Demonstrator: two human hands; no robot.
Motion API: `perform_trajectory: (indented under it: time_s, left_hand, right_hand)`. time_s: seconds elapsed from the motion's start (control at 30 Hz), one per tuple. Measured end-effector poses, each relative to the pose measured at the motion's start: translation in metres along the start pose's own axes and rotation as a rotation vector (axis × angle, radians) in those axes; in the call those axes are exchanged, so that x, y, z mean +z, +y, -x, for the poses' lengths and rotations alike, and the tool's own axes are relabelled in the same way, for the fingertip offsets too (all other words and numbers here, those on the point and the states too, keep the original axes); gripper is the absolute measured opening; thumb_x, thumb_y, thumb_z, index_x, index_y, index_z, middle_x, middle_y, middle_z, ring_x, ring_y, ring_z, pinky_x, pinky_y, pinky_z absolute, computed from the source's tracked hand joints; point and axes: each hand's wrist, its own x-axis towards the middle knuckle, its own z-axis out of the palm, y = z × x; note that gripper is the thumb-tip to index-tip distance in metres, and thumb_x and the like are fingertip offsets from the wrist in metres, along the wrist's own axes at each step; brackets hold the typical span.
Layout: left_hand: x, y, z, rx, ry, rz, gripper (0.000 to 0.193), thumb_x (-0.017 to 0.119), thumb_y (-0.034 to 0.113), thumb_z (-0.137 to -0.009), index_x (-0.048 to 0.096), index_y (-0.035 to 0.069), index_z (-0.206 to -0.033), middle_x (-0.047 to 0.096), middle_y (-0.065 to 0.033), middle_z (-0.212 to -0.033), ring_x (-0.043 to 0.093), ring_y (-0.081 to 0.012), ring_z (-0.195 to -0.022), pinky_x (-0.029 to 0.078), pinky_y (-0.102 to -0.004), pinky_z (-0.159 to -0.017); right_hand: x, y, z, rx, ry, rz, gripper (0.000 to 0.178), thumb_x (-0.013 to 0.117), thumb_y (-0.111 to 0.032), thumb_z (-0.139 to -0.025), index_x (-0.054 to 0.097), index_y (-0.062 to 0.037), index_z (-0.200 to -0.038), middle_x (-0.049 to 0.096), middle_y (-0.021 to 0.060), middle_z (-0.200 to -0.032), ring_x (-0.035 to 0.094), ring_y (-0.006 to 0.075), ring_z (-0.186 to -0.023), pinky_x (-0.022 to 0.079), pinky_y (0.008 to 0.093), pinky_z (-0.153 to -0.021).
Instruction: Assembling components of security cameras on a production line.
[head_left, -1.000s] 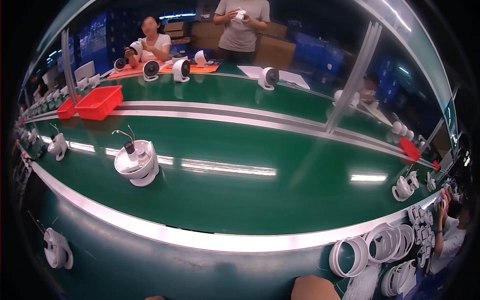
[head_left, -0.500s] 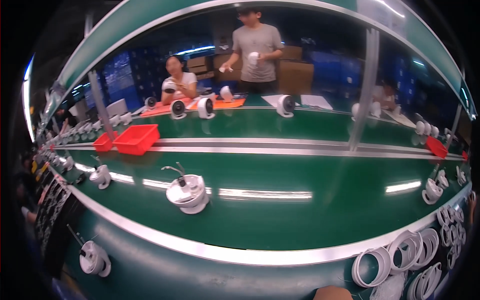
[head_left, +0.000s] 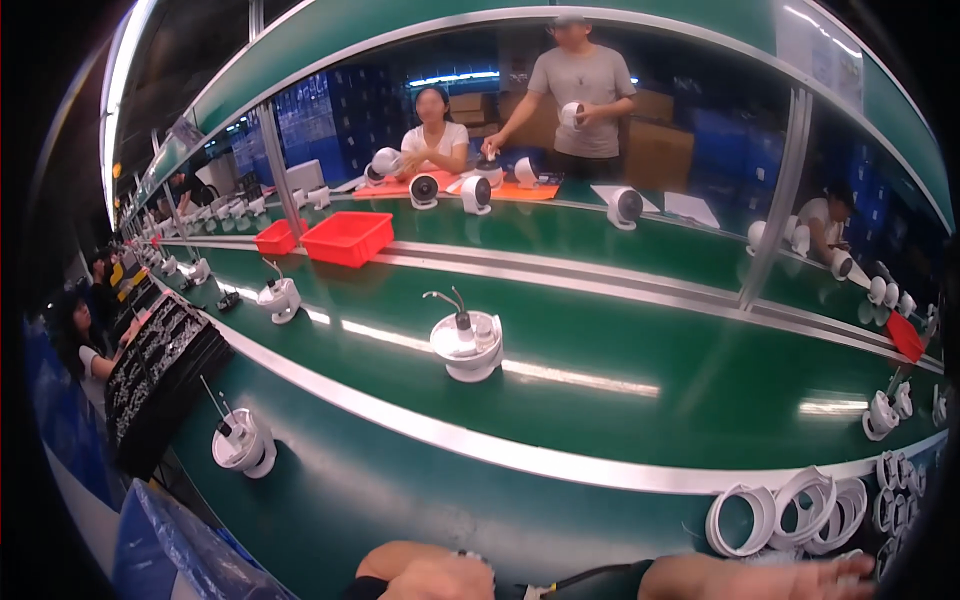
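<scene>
My left hand (head_left: 440, 578) shows at the lower edge, its back up and its fingers cut off by the picture's edge. My right hand (head_left: 770, 578) reaches rightward, blurred, with fingers stretched out and nothing seen in them. It is just below the white plastic rings (head_left: 741, 520) on the near bench. Between my hands is a dark strip with a yellow bit (head_left: 575, 580), whose kind I cannot make out. A white round camera-like housing (head_left: 243, 443), open side up with wires sticking out, stands on the bench at left.
Beyond a pale rail (head_left: 470, 448) runs a green conveyor belt (head_left: 600, 430) bearing another open white housing (head_left: 467, 345) and several more. Red bins (head_left: 347, 238) stand behind it. Two people (head_left: 580, 85) handle white units across the line. Black trays (head_left: 165, 365) lie at left.
The view has swung left and down, so the scene sits further right. Both my hands have come into view at the lower edge. The standing person's hand now reaches down to a unit.
</scene>
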Motion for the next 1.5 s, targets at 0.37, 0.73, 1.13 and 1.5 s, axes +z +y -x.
perform_trajectory:
  time_s: [0.37,0.73,1.13,1.5]
  left_hand:
    - [-0.005,-0.076,0.167,-0.91,0.23,-0.39,0.012,0.045,0.001,-0.081,0.055,0.0,-0.075,0.051,-0.0062,-0.054,0.049,-0.0126,-0.044,0.039,-0.0236,-0.044]
    - [-0.028,-0.075,0.207,-1.056,0.23,-0.261,0.003,0.054,0.003,-0.077,0.055,0.003,-0.079,0.056,-0.0076,-0.06,0.053,-0.0148,-0.046,0.04,-0.0252,-0.044]
    - [-0.124,-0.198,0.191,-1.229,0.307,-0.954,0.022,0.06,0.017,-0.072,0.057,0.002,-0.088,0.058,-0.0127,-0.086,0.057,-0.0253,-0.082,0.046,-0.0355,-0.07]
    - [-0.109,-0.23,0.19,-1.357,0.126,-0.855,0.013,0.059,0.016,-0.076,0.06,0.004,-0.076,0.063,-0.0125,-0.072,0.06,-0.0305,-0.069,0.048,-0.0379,-0.061]
  right_hand:
    - [-0.056,-0.149,0.063,1.449,-2.12,0.542,0.101,0.06,-0.065,-0.062,0.028,0.0036,-0.128,0.018,0.0266,-0.136,0.019,0.0454,-0.124,0.017,0.0596,-0.096]
    - [-0.065,-0.143,0.065,1.446,-2.259,0.67,0.082,0.066,-0.053,-0.061,0.044,0.0019,-0.118,0.043,0.0154,-0.117,0.039,0.0328,-0.112,0.023,0.0537,-0.097]
    - [-0.066,-0.082,0.046,1.153,-2.292,0.998,0.059,0.06,-0.01,-0.048,0.051,-0.0006,-0.105,0.052,0.0125,-0.073,0.052,0.03,-0.068,0.042,0.0384,-0.061]
    - [-0.06,0.194,0.18,0.373,-2.207,0.755,0.032,0.065,-0.011,-0.051,0.054,-0.0054,-0.08,0.051,0.0083,-0.074,0.049,0.0243,-0.072,0.038,0.0335,-0.063]
